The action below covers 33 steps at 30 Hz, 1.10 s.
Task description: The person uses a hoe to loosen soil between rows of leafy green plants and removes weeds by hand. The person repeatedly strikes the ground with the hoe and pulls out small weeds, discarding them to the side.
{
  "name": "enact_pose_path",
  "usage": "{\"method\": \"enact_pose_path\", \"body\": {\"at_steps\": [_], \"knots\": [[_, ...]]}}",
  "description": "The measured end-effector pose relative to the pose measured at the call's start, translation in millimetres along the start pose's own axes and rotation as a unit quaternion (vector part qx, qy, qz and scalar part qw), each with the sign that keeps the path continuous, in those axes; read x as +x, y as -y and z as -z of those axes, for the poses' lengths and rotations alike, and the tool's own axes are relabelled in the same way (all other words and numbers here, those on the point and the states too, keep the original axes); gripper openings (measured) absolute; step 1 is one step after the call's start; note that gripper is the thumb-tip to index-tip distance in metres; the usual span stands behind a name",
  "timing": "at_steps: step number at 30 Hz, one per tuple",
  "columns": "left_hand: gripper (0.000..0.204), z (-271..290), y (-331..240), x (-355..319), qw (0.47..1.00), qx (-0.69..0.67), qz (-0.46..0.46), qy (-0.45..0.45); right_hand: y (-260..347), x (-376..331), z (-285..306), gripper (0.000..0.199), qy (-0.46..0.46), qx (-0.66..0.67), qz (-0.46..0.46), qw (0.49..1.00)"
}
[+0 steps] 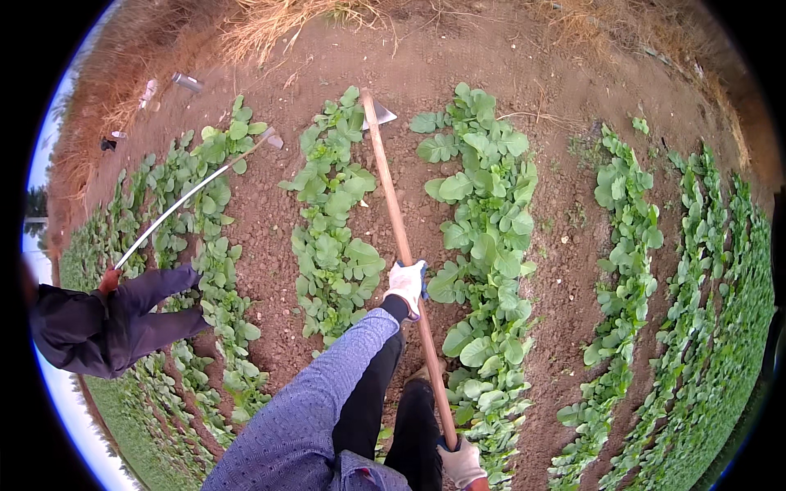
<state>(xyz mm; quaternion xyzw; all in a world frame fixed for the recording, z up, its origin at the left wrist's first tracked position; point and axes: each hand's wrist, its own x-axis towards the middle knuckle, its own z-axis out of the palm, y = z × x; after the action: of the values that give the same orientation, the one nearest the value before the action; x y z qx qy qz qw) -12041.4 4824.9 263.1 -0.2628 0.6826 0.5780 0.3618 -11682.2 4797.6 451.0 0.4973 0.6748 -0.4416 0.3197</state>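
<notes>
A long-handled hoe (395, 209) stretches away from me over the soil between two rows of leafy green plants. Its pale metal blade (379, 115) is at the far end, beside the tip of the left-hand row (332, 204). My left hand (407, 288), in a white and blue glove, is wrapped round the middle of the wooden handle. Lower down, my right hand (463, 461), gloved too, grips the handle near its butt end. Whether the blade touches the ground I cannot tell.
Close on the right runs another leafy row (483, 237), with more rows beyond. At the left a person (115, 319) in dark clothes holds a white-handled hoe (184, 196). A grey cylinder (187, 82) lies near dry grass (270, 24) at the far edge.
</notes>
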Motion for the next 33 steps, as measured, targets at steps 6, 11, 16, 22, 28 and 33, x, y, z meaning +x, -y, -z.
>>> {"method": "enact_pose_path", "body": {"at_steps": [6,11,16,22,28,33], "knots": [[0.032,4.6,-100.8,93.2,0.959,0.215,-0.181,-0.029,155.8,126.0,-6.7,0.05,0.051,0.113,0.087,0.988],[0.024,51.5,-2.6,54.4,0.995,0.054,-0.081,-0.015,110.3,38.0,-12.4,0.041,0.093,0.077,0.011,0.993],[0.027,13.4,-4.5,-22.5,0.998,0.053,-0.008,0.018,89.8,-10.3,8.4,0.041,0.069,0.107,-0.01,0.992],[0.029,-17.7,5.1,-17.7,0.992,0.111,-0.028,0.051,70.3,12.0,7.9,0.044,0.057,0.111,-0.03,0.992],[0.028,-8.8,54.2,-82.3,0.989,0.019,0.109,0.097,5.1,-59.7,21.2,0.044,0.037,0.088,-0.017,0.995],[0.025,-59.8,34.3,-139.3,0.99,0.082,0.035,0.107,-17.8,-74.9,8.5,0.041,0.021,0.254,-0.047,0.966]]}}
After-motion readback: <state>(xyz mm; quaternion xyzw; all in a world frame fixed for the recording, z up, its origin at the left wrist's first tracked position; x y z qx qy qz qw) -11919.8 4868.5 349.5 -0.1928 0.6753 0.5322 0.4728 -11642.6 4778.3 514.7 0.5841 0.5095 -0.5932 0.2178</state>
